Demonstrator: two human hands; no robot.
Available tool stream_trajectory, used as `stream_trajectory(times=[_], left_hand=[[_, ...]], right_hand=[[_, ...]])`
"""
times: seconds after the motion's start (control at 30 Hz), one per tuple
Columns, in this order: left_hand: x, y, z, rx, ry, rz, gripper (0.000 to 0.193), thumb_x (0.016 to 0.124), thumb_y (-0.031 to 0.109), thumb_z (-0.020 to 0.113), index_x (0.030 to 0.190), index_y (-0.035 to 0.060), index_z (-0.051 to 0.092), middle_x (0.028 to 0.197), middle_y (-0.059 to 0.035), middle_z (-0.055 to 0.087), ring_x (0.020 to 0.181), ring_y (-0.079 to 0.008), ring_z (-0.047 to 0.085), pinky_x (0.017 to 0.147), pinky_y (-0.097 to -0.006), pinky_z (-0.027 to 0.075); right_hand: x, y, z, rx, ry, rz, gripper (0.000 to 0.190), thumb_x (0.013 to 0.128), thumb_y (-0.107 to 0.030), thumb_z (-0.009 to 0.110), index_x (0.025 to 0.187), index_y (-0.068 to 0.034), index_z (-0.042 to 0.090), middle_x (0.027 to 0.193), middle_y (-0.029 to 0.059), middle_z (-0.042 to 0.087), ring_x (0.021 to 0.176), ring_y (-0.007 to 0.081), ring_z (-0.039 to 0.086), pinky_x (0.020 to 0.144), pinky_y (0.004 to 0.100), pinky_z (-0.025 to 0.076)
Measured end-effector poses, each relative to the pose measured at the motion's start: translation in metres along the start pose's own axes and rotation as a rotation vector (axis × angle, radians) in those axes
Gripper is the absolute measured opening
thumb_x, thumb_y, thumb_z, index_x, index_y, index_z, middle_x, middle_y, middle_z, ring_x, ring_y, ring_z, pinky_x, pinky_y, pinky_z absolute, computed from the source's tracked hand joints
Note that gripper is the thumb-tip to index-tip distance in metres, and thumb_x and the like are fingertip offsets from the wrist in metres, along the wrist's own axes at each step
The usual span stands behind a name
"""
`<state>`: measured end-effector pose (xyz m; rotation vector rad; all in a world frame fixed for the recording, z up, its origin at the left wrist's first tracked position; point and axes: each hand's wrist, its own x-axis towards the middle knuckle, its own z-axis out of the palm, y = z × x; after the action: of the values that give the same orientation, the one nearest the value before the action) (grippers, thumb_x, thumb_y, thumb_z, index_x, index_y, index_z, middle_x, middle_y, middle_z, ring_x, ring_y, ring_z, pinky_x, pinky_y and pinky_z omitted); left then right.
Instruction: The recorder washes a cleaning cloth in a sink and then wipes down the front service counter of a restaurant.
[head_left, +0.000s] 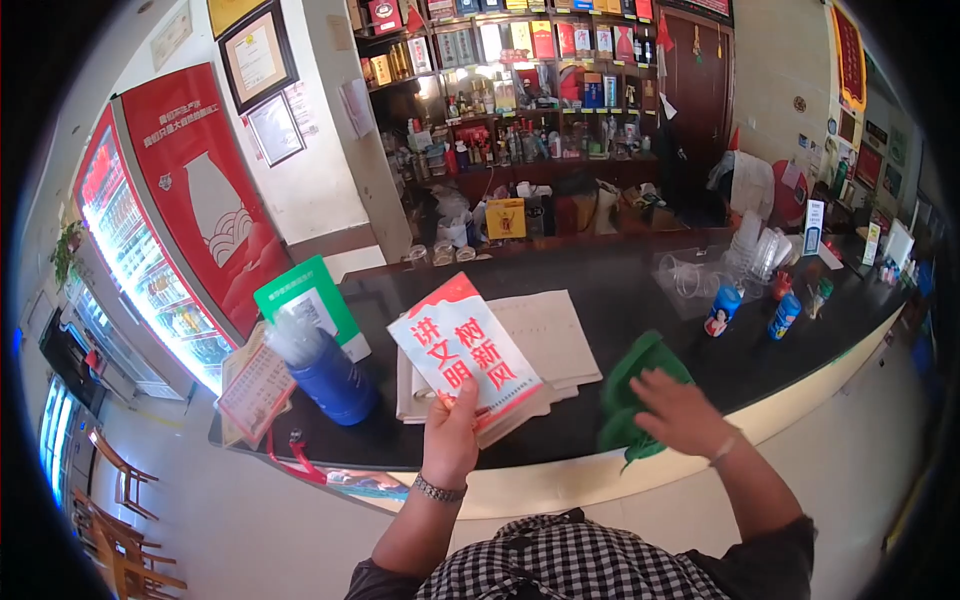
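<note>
My left hand (455, 431) grips a small stack of booklets (469, 349) with a red and white printed cover, thumb on top. Beneath and beyond them, a pile of large paper sheets (551, 330) lies on the black countertop (615, 277). To the right, a green cloth (637, 375) rests crumpled near the counter's front edge. My right hand (679, 412) is over its right part with the fingers spread; whether they touch the cloth cannot be told.
A blue container of wrapped items (330, 379) stands at left before a green code sign (307, 300). Blue canisters (722, 309), plastic cups (750, 244) and a white stand-up sign (812, 227) occupy the right side. A red lanyard (300, 457) hangs at the front left edge.
</note>
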<state>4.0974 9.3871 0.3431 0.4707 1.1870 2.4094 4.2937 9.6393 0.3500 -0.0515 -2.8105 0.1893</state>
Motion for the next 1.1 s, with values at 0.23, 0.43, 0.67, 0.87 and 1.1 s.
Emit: stream_trajectory(times=[0.23,0.43,0.67,0.87,1.1], left_hand=[[0.028,-0.035,0.0,0.469,0.091,0.076,0.021,0.093,0.017,0.053,0.1,-0.0019,0.06,0.093,-0.0038,0.063,0.083,-0.0066,0.056,0.073,-0.023,0.045],[0.032,-0.045,-0.007,0.522,0.199,0.062,0.019,0.092,0.014,0.053,0.097,-0.0029,0.06,0.089,-0.0032,0.063,0.078,-0.007,0.055,0.068,-0.0223,0.044],[0.032,-0.048,-0.029,0.415,0.316,0.037,0.024,0.092,0.013,0.052,0.111,-0.0013,0.052,0.102,-0.0076,0.062,0.089,-0.0139,0.059,0.082,-0.0297,0.047],[0.034,-0.05,-0.024,0.477,0.411,0.045,0.028,0.09,0.017,0.056,0.111,-0.0008,0.051,0.101,-0.0072,0.062,0.089,-0.0143,0.059,0.082,-0.0299,0.047],[0.032,-0.047,-0.027,0.388,0.364,0.057,0.028,0.091,0.018,0.055,0.111,-0.0008,0.051,0.1,-0.0079,0.063,0.086,-0.0144,0.061,0.078,-0.0295,0.049]], right_hand=[[0.124,0.094,0.067,-0.101,-0.243,0.249,0.052,0.093,-0.038,0.036,0.136,-0.01,0.036,0.143,0.0142,0.031,0.134,0.0283,0.026,0.103,0.0482,0.028],[0.266,0.161,0.079,-0.141,-0.447,0.404,0.055,0.092,-0.038,0.034,0.138,-0.008,0.032,0.144,0.0117,0.03,0.133,0.0273,0.029,0.104,0.0474,0.029],[0.276,0.295,-0.006,-0.418,-0.927,0.9,0.05,0.081,-0.035,0.05,0.128,-0.016,0.051,0.133,0.0069,0.048,0.122,0.0282,0.045,0.1,0.0517,0.032],[0.229,0.409,-0.013,-0.357,-0.952,1.303,0.05,0.079,-0.024,0.053,0.128,-0.014,0.05,0.129,0.0097,0.05,0.118,0.0243,0.048,0.098,0.0418,0.038],[0.235,0.461,0.025,-0.258,-1.069,1.415,0.043,0.084,-0.025,0.049,0.125,-0.013,0.051,0.13,0.0094,0.049,0.12,0.0213,0.047,0.099,0.0414,0.037]])
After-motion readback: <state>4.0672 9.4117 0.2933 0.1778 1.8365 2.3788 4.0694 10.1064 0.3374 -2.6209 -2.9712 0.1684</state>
